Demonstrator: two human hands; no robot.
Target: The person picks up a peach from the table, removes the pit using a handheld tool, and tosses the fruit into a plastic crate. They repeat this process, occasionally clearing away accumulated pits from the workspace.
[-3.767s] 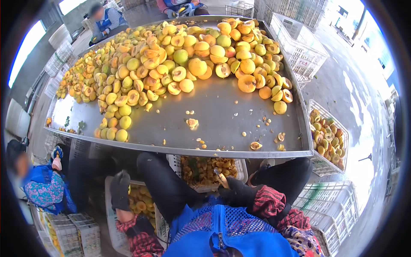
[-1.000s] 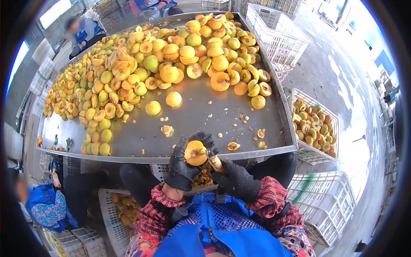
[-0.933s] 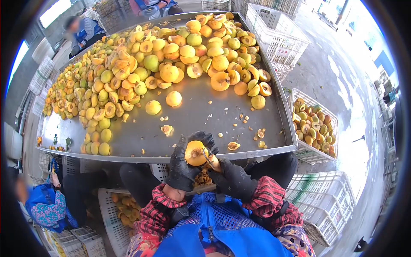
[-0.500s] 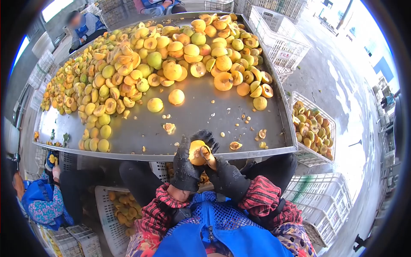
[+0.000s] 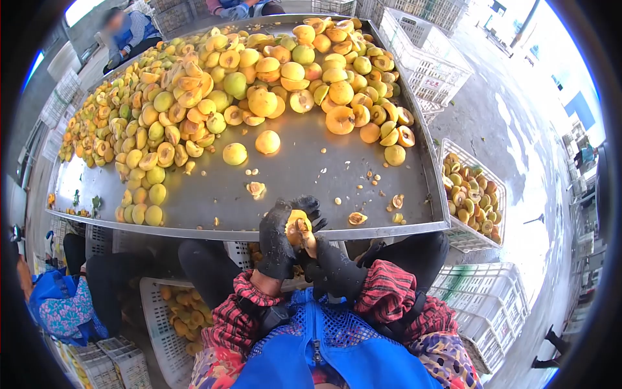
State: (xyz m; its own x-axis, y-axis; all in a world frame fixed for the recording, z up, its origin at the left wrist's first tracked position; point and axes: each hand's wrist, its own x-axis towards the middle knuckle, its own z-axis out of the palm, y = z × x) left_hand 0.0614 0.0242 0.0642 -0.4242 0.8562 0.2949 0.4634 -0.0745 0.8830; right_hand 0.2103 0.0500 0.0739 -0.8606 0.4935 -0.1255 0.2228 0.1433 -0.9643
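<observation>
Just off the table's near edge, my left hand [image 5: 275,240], in a black glove, is wrapped round a yellow peach [image 5: 296,222]. An opening in the fruit shows brownish flesh toward me. My right hand [image 5: 332,267], also black-gloved, is closed close below and right of it. From its fingers a tan, elongated piece [image 5: 308,244] reaches up against the cut flesh; I cannot tell what it is. Scraps of peach [image 5: 256,190] and a torn brown-centred piece [image 5: 357,218] lie on the metal table [image 5: 291,168] beyond my hands.
A big heap of whole and halved peaches [image 5: 188,97] covers the table's far and left parts. Crates of peach halves stand right [image 5: 476,198] and lower left [image 5: 159,324]. A stacked white crate [image 5: 483,305] is beside my right knee. Other people sit left [image 5: 65,305] and at the far side [image 5: 129,35].
The peach has turned in my left hand, and its opening now faces more to the right. My right hand has shifted slightly left and down. The person at left has moved slightly.
</observation>
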